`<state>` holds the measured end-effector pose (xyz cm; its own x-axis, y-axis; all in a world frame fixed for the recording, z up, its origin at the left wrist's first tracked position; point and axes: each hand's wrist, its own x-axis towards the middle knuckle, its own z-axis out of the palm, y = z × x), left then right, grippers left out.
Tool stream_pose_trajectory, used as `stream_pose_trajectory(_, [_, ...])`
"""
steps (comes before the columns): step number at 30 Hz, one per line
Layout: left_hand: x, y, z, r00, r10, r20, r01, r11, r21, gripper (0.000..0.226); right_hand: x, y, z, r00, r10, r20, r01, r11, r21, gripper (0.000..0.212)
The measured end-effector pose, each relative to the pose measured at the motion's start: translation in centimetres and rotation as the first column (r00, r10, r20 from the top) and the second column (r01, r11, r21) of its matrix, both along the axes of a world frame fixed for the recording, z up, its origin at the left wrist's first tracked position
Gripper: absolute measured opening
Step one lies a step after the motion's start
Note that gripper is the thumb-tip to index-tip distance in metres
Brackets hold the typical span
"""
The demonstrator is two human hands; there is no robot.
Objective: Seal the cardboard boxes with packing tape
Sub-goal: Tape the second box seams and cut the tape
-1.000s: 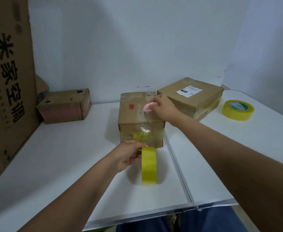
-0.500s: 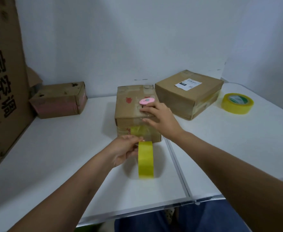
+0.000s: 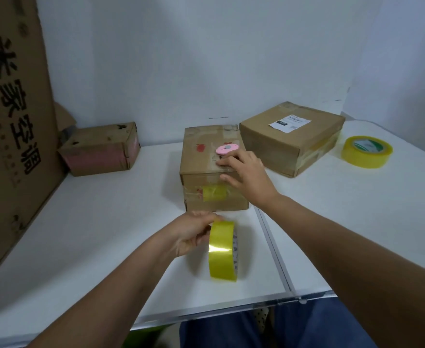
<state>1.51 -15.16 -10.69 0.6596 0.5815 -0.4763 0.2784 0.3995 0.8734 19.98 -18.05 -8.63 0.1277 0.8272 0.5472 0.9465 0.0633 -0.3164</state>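
yellow tape roll [image 3: 222, 251] in left hand [image 3: 191, 232]; right hand [image 3: 246, 175] at box [image 3: 207, 156] edge.

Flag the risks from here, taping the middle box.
1. The pink cutter lies loose on top of the middle box, just beyond the right hand; smoothing tape along the top could knock it off.
2. The left hand holds the tape roll on edge, away from the box; any strip stretched between them may twist or stick to itself, though none is clearly visible.
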Motion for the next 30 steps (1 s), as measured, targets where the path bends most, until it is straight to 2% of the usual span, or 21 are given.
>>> stream_pose_trajectory(2, [0.2,0.2,0.2,0.999,0.031,0.025,-0.031,0.999,-0.011,0.013,-0.1,-0.5,0.3,0.999,0.018,-0.035,-0.017,1.000,0.009,0.032])
stream_pose_trajectory(4, [0.6,0.2,0.3,0.998,0.054,0.031,-0.054,0.999,-0.005,0.012,-0.6,-1.8,0.4,0.993,-0.007,-0.119,0.023,0.992,0.126,0.014])
stream_pose_trajectory(5, [0.8,0.1,0.2,0.996,0.077,0.035,-0.077,0.997,-0.007,0.011,-0.6,-2.5,0.2,0.979,-0.026,-0.201,0.054,0.990,0.132,0.010])
stream_pose_trajectory(6, [1.0,-0.1,0.1,0.993,0.106,0.042,-0.106,0.994,-0.016,0.010,-0.7,-3.3,0.0,0.948,-0.053,-0.315,0.071,0.996,0.046,0.022])
stream_pose_trajectory(7, [1.3,-0.3,0.0,0.988,0.143,0.052,-0.141,0.990,-0.028,0.009,-0.9,-4.0,-0.2,0.891,-0.092,-0.444,0.036,0.990,-0.133,0.031])
stream_pose_trajectory(8, [1.6,-0.5,0.0,0.981,0.182,0.067,-0.179,0.983,-0.046,0.010,-0.9,-4.6,-0.3,0.812,-0.150,-0.565,-0.066,0.937,-0.343,0.037])
stream_pose_trajectory(9, [1.9,-0.9,-0.1,0.972,0.220,0.088,-0.214,0.974,-0.070,0.012,-0.8,-5.1,-0.4,0.719,-0.230,-0.655,-0.202,0.833,-0.515,0.042])
stream_pose_trajectory(10, [2.3,-1.3,-0.1,0.960,0.253,0.116,-0.243,0.965,-0.098,0.013,-0.5,-5.6,-0.3,0.642,-0.301,-0.705,-0.333,0.718,-0.611,0.051])
stream_pose_trajectory(12, [3.4,-2.2,-0.1,0.935,0.305,0.182,-0.280,0.948,-0.153,0.015,1.0,-6.2,0.0,0.551,-0.337,-0.764,-0.526,0.570,-0.631,0.063])
stream_pose_trajectory(14, [4.6,-3.0,-0.3,0.912,0.346,0.223,-0.300,0.930,-0.213,0.016,2.5,-7.0,0.7,0.504,-0.303,-0.809,-0.670,0.453,-0.588,0.054])
stream_pose_trajectory(16, [6.0,-3.7,-0.5,0.912,0.349,0.214,-0.291,0.921,-0.260,0.015,4.0,-7.8,1.5,0.505,-0.319,-0.802,-0.707,0.380,-0.597,0.039])
stream_pose_trajectory(17, [6.7,-3.9,-0.7,0.925,0.329,0.192,-0.273,0.925,-0.265,0.014,4.7,-8.1,1.9,0.538,-0.344,-0.769,-0.667,0.384,-0.639,0.036])
stream_pose_trajectory(19, [8.1,-4.1,-1.1,0.961,0.250,0.120,-0.222,0.952,-0.212,0.012,6.1,-8.5,2.7,0.624,-0.412,-0.664,-0.487,0.459,-0.743,0.039])
stream_pose_trajectory(21, [9.4,-4.0,-1.6,0.984,0.177,0.036,-0.173,0.980,-0.099,0.012,7.2,-8.7,3.4,0.691,-0.479,-0.541,-0.245,0.550,-0.799,0.043])
stream_pose_trajectory(23, [10.7,-3.9,-2.1,0.990,0.139,-0.013,-0.139,0.990,0.010,0.016,8.0,-8.5,3.9,0.740,-0.508,-0.442,-0.066,0.599,-0.798,0.045])
stream_pose_trajectory(27, [13.7,-3.8,-2.4,0.989,0.143,-0.023,-0.137,0.977,0.161,0.027,9.0,-7.5,3.9,0.862,-0.486,-0.145,0.224,0.622,-0.751,0.052])
stream_pose_trajectory(30, [15.4,-3.7,-3.1,0.985,0.151,-0.085,-0.126,0.959,0.252,0.027,9.5,-6.5,2.9,0.882,-0.469,-0.040,0.300,0.625,-0.721,0.043])
